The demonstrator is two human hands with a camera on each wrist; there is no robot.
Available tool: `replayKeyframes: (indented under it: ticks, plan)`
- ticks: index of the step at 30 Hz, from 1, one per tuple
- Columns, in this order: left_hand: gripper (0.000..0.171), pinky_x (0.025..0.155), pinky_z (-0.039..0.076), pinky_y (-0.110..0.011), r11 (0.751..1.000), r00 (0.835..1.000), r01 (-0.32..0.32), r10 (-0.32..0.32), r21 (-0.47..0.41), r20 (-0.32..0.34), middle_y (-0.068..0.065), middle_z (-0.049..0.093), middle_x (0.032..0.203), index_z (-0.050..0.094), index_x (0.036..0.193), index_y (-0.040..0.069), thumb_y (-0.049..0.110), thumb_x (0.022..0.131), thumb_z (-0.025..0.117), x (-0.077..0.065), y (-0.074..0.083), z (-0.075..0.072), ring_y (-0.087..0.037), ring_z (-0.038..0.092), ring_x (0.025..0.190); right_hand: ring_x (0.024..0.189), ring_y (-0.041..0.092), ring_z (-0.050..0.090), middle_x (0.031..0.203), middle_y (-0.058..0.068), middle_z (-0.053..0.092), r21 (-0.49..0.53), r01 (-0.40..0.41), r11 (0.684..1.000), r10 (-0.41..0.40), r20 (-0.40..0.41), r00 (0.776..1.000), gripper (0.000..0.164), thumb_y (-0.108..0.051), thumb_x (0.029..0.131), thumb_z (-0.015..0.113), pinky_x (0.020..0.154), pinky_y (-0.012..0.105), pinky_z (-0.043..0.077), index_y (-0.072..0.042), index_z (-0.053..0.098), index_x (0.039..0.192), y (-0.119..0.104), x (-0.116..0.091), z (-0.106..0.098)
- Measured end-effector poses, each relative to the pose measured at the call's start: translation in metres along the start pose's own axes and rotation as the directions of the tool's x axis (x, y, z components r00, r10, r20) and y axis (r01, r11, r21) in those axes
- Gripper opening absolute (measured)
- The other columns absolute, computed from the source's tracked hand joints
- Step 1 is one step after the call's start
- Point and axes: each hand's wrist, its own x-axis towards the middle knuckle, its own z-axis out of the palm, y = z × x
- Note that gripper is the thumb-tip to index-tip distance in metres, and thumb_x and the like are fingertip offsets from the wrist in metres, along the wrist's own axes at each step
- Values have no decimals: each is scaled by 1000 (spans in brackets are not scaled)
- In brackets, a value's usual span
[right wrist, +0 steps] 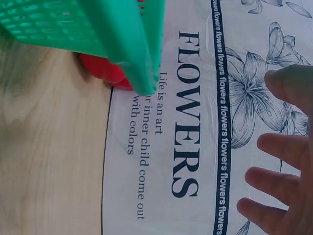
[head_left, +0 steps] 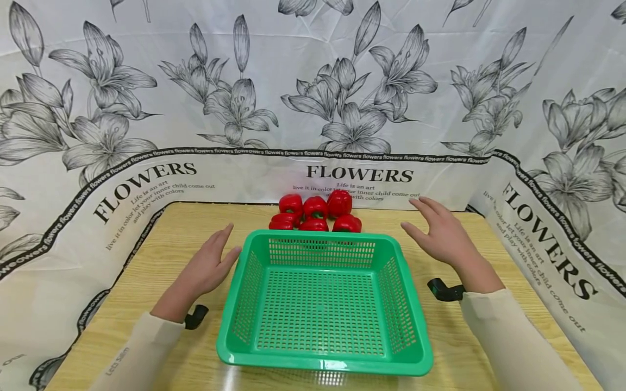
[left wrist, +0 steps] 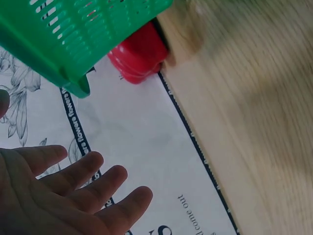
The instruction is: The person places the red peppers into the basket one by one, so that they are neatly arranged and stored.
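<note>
A green plastic basket (head_left: 320,309) with perforated walls and floor stands in the middle of the wooden table, with nothing inside it. Behind its far rim sit several red bell peppers (head_left: 315,208) in a cluster, the front ones partly hidden by the rim. To the left of the basket, my left hand (head_left: 207,266) is held with fingers extended, thumb close to the rim. On the other side my right hand (head_left: 442,236) hovers with spread fingers, apart from the basket's right rim. Both wrist views show the basket's edge, a red pepper beyond it and outstretched fingers holding nothing.
A white cloth (head_left: 254,182) printed with flowers and lettering hangs behind the table and along both sides. The wooden table (head_left: 161,239) reaches back to this cloth. Each wrist carries a small black camera (head_left: 445,289).
</note>
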Motion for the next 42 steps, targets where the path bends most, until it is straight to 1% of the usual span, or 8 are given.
replayKeyframes:
  ticks: [6,13,16,21,25,31,36,42]
  plan:
    - [69,106,32,-64,997,1000,-3,4,-73,20,-23,27,155,14,157,10,48,103,33,1,2,6,-45,32,139,141,48,23,156,25,24,34,9,999,-12,99,995,71,-53,98,45,107,68,23,-9,33,152,-4,14,-1]
    - [70,98,44,-56,978,998,39,-26,-207,65,-22,35,150,17,156,11,46,101,42,3,0,16,-42,43,131,141,48,22,156,23,24,79,6,997,-20,173,985,69,-53,97,45,108,68,23,-11,35,151,-7,30,-1]
    - [71,95,49,-52,956,994,71,-45,-284,97,-22,35,150,17,156,13,40,100,49,4,-1,20,-42,45,130,142,47,22,157,22,25,108,-1,994,-20,198,980,68,-53,97,45,108,67,23,-11,37,150,-9,35,0]
    - [71,94,50,-53,892,985,128,-64,-434,161,-21,32,152,14,157,17,28,99,53,5,-2,25,-46,38,136,143,44,22,157,21,27,141,-4,990,-28,226,974,66,-52,98,45,110,66,23,-12,37,149,-10,45,1]
    - [75,92,51,-53,853,982,136,-48,-503,183,-24,25,155,9,157,17,22,98,54,5,-1,30,-49,33,138,144,43,22,156,21,28,157,-9,988,-29,241,970,65,-51,98,45,110,65,24,-12,36,150,-9,52,3]
    - [77,79,57,-42,798,982,123,-11,-589,191,-24,22,157,6,158,20,12,97,51,6,2,35,-47,46,128,143,44,23,156,21,29,175,-26,984,-20,257,966,65,-50,98,46,111,64,24,-11,37,150,-7,61,7]
    - [74,76,56,-36,798,987,112,-18,-592,163,-21,29,155,10,158,19,9,96,49,7,3,37,-40,52,119,143,44,24,156,20,30,179,-51,983,-2,283,959,66,-51,97,46,111,63,24,-12,37,150,-4,69,13]
    - [74,74,55,-35,786,988,114,-26,-608,151,-18,27,157,12,157,21,9,95,49,7,3,38,-39,51,119,143,42,26,156,18,31,174,-71,982,8,335,942,65,-51,97,47,110,63,26,-15,38,150,-5,82,20]
